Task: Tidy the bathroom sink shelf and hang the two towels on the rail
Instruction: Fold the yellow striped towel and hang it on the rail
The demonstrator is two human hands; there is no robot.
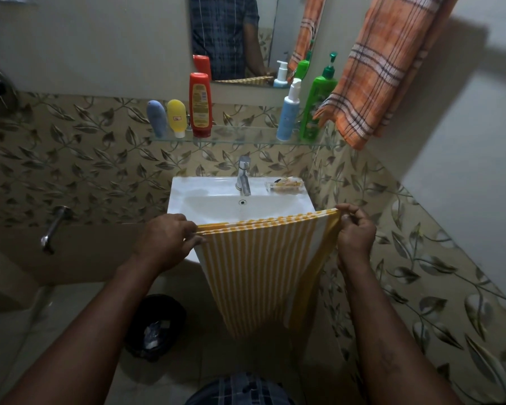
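Observation:
A yellow-and-white striped towel (257, 270) hangs folded in front of the white sink (187, 197). My left hand (164, 238) pinches its top left corner and my right hand (355, 232) pinches its top right corner, stretching the folded edge level. An orange checked towel (383, 71) hangs at the upper right; the rail is out of sight. On the glass shelf (246, 135) stand a blue tube (156, 118), a yellow tube (176, 117), a red bottle (199, 105), a blue pump bottle (288, 112) and a green pump bottle (317, 103).
A mirror (234, 36) hangs above the shelf. The tap (243, 176) and a soap dish (284, 185) sit on the sink's back rim. A black waste bin (155, 325) stands on the floor at lower left. A wall tap (53, 226) juts out at left.

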